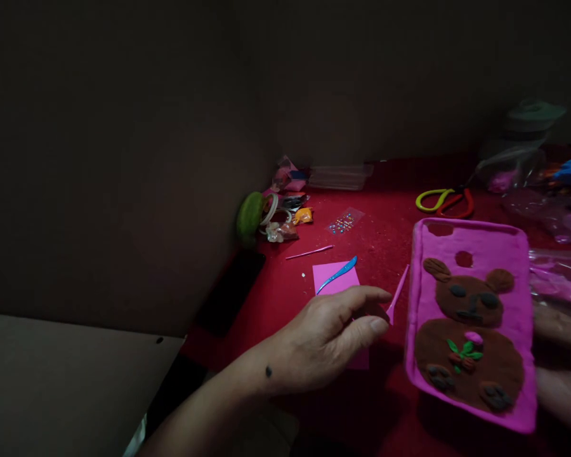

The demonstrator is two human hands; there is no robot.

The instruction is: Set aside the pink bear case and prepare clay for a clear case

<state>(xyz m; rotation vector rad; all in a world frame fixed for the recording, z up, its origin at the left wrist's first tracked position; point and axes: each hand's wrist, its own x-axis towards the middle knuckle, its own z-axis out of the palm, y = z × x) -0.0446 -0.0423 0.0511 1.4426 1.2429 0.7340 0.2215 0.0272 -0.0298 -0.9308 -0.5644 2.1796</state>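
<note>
A person's left hand pinches a thin pink plastic sculpting tool between thumb and forefinger over a red-covered table. The right hand, fingers curled behind the edge, props up a pink clay-coated phone case bearing a brown bear. The soft relief looks easily dented, so the rigid rims seem the safest hold.

The flat rectangular clay-covered case is bright pink, bearing a brown clay bear with grey-blue eyes and paws, green leaves and a small pink bud. The thin plastic modelling stick is pink. The square paper sheet is pink too; the slim plastic modelling tool on it is blue. The cloth-covered tabletop is deep red. The scissor handles are yellow-green and red.
</note>
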